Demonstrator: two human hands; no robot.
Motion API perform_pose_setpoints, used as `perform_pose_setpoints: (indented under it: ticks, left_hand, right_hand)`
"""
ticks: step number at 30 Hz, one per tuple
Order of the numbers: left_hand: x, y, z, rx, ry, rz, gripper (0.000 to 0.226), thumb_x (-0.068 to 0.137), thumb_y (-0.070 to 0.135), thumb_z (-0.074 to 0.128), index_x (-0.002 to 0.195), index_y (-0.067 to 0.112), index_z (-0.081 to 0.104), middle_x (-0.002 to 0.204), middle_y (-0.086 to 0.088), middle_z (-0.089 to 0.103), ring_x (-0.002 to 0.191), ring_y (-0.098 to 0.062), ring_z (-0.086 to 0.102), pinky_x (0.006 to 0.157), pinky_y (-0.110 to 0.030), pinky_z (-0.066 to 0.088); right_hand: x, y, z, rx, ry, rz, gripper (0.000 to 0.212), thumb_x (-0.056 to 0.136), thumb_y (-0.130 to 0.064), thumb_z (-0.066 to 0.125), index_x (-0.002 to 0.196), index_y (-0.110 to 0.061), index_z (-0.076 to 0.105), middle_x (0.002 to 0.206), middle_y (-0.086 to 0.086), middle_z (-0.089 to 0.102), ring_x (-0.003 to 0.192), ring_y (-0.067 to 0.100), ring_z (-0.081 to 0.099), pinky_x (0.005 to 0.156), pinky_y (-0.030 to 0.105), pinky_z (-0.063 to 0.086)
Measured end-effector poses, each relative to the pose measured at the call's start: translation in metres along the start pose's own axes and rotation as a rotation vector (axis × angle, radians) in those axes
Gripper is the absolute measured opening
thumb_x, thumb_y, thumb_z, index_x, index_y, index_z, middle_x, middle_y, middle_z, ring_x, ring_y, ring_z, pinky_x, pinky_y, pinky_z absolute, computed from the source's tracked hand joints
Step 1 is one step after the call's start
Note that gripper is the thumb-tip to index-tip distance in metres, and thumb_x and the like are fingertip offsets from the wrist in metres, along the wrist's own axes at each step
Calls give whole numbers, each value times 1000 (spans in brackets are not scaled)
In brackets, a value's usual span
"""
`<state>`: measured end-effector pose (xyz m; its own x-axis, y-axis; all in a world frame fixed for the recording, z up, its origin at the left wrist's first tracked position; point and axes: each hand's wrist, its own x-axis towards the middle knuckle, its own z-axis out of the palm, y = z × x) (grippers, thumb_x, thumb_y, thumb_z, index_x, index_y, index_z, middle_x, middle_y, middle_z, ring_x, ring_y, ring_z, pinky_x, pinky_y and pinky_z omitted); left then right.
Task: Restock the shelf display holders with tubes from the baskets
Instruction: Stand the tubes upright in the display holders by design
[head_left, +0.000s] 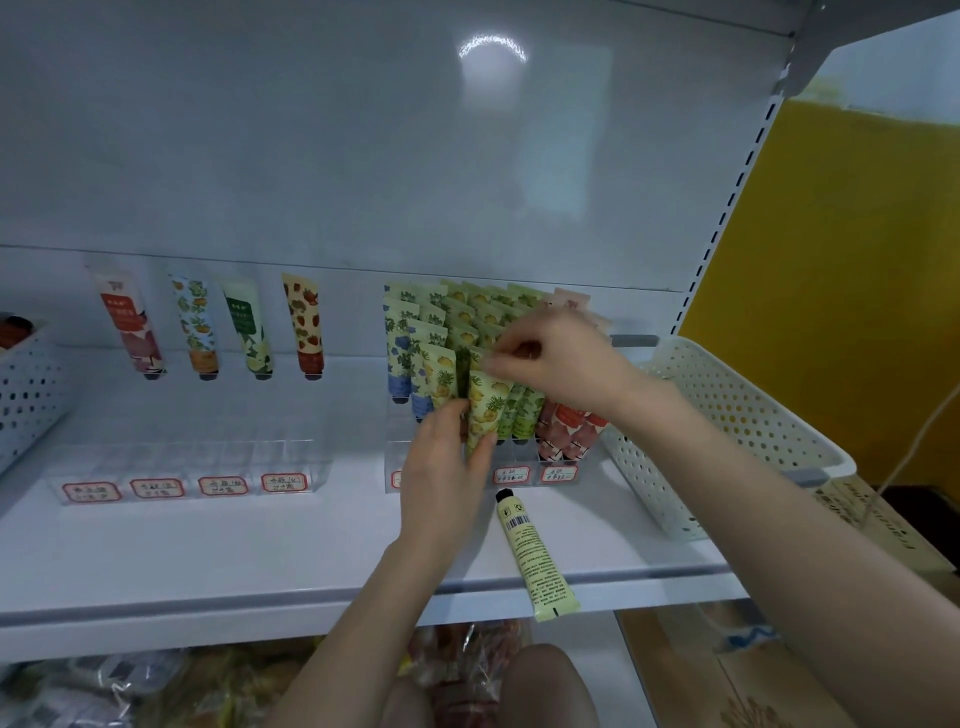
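At far left, a white perforated plastic basket (26, 384) sits on the white metal shelf (260, 545). Next, the clear acrylic display holder (187, 467) carries only four sample tubes at its back; its front slots stand empty. The left hand (447, 457) pinches the lower body of a pale yellow pineapple-print tube (485, 410), fingers closed on it. The right hand (550, 358) steadies the crimped top, fingertips closed on the same tube, over the nearly full right-hand acrylic holder (530, 457). The tube appears light and soft-walled; grip mid-body, lightly, since the film looks slick. A yellow tube lying label-down (535, 556) overhangs the shelf edge. The right-hand white perforated basket (727, 415) stands just beside the holder.
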<state>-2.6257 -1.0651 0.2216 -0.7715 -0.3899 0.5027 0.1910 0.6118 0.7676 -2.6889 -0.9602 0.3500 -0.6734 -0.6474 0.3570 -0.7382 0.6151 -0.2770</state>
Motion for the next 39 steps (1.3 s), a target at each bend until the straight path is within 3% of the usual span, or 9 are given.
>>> perform_pose_setpoints:
  ticks: [4,7,13,20,28,34,39]
  left_hand:
    - [-2,-1,-7,-37,53,-11,36,89,25,61,119,5,56,102,-6,60,91,-18,54,75,-21,40]
    - [5,-11,-15,-61,174,-84,34,90,23,57,119,5,55,102,-9,60,91,-23,57,73,-25,42]
    - [24,-16,-10,20,109,-29,31,87,14,62,116,4,61,105,-14,61,92,-28,57,75,-36,47]
    - [25,-17,-9,-5,105,12,30,86,10,64,115,3,63,104,-12,65,93,-25,59,79,-29,45]
    - [25,-20,-10,14,88,32,28,85,10,65,112,0,63,101,-15,64,91,-28,59,78,-33,46]
    - [22,-22,-11,33,72,50,27,87,9,62,113,1,63,102,-15,64,93,-27,58,77,-28,41]
    - [17,-27,-12,56,67,53,29,87,8,62,115,1,62,103,-15,63,94,-27,59,78,-25,39]
  right_hand:
    - [-7,0,7,-112,-63,-20,22,86,-31,64,90,-11,71,88,-1,64,79,13,57,71,28,46]
    - [-7,-1,8,-148,-41,-21,22,87,-32,63,91,-12,71,89,-1,62,80,13,56,70,26,45]
    - [-9,2,7,-264,-7,-22,24,88,-38,60,94,-17,70,97,-2,64,92,16,58,69,25,41]
    - [-8,1,9,-288,-3,-29,24,89,-36,58,95,-16,71,97,0,66,93,17,59,67,23,35]
    - [-9,-3,9,-336,-18,-20,27,91,-36,56,93,-13,70,93,3,65,89,21,60,72,29,45]
    - [-10,-9,8,-306,-13,-44,30,90,-39,56,99,-14,70,98,2,64,91,18,59,69,26,39]
    - [-11,-8,8,-263,-16,-37,29,89,-41,57,98,-16,69,96,2,65,90,18,60,72,30,48]
